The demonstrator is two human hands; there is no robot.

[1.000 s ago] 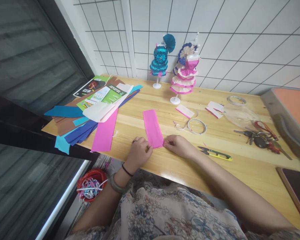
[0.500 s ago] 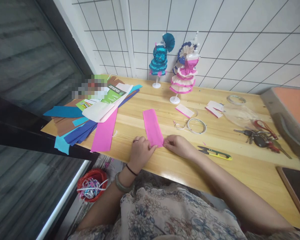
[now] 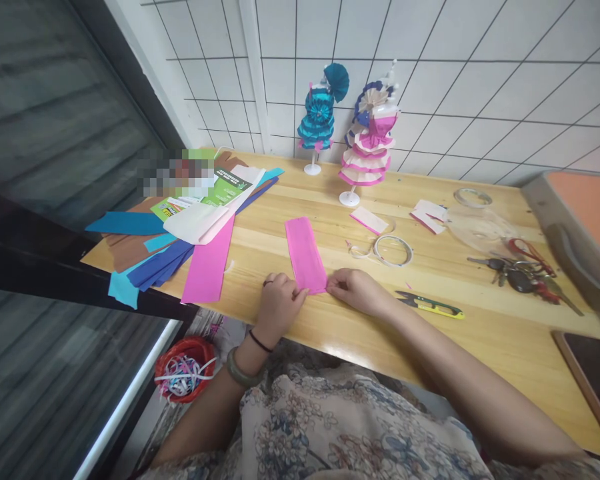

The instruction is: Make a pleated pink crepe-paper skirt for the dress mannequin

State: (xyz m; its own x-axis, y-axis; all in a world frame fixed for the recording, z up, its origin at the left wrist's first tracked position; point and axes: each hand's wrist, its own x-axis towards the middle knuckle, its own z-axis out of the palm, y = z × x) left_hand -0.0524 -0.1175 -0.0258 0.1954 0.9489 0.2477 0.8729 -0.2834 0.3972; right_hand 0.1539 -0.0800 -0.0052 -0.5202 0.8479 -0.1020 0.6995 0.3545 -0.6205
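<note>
Pink paper strip (image 3: 306,257) lies flat on the desk (image 3: 340,327), its nr end btwn the two hands, the rest running straight out ahead of them. L hand (image 3: 281,301) has fingers curled in and thumb on the nr L corner, gripping it; R hand (image 3: 354,291) pinches the nr R corner w/ thumb + fingertips. Nr edge may be folded over; too small to tell for sure.

Just R of the R hand: yellow + green snips (image 3: 433,305), lying flat. Ahead of the R hand: a tape roll (image 3: 410,255) w/ a loose tail, then a pale pink-edged piece (image 3: 369,221). Farther out to the R: a slit paper piece (image 3: 430,217), a clear bag (image 3: 480,230), a bunch of keys (image 3: 520,279); phone (image 3: 593,377) nr the R edge.

L of the L hand, a 2nd pink strip (image 3: 210,263), partly under a pale sheet (image 3: 200,222), w/ blue strips (image 3: 163,267) etc. beside it. Below on the L, off the desk: red basket (image 3: 203,348) w/ paper scraps.

Well beyond both hands, by the tiled wall: teal dress stand (image 3: 317,120) on the L; pink + cream dress stand (image 3: 367,157) on the R, w/ a blue one (image 3: 363,120) partly hidden behind.
</note>
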